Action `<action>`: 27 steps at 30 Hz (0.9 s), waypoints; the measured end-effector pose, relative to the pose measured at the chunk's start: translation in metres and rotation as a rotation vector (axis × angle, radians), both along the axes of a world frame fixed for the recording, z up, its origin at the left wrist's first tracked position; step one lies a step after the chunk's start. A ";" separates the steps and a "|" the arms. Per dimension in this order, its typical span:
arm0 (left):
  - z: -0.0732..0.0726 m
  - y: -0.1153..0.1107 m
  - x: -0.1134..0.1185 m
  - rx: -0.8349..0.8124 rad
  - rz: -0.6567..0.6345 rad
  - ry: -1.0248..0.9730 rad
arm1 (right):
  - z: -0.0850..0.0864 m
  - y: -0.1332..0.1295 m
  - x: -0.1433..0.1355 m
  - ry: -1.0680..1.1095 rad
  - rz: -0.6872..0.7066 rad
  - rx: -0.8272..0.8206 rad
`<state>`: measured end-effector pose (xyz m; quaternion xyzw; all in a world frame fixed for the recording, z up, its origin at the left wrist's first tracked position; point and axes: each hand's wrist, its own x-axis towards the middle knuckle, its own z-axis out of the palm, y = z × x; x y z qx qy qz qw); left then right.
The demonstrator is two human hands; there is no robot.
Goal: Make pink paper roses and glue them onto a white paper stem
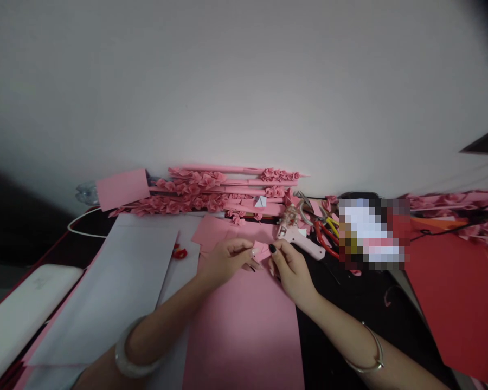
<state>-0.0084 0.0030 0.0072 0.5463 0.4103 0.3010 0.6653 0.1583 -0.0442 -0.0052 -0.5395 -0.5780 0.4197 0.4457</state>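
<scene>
Before grey wall [244, 81], cluttered black tabletop [366, 295]

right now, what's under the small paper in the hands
Fingers of the left hand and a large pink sheet show below the paper; what it directly covers is hidden.

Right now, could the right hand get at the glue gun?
Probably yes: the glue gun lies just beyond the right hand, with nothing visible blocking the way, though that hand's fingers are busy with the folded pink paper.
</scene>
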 end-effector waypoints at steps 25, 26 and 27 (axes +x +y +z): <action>0.001 -0.003 0.003 0.065 -0.048 0.096 | -0.001 0.001 -0.003 -0.062 -0.112 0.211; 0.001 -0.003 0.003 0.066 -0.044 0.093 | 0.000 0.001 -0.003 -0.098 -0.109 0.218; 0.001 -0.003 0.003 0.065 -0.040 0.089 | 0.000 0.001 -0.003 -0.127 -0.103 0.215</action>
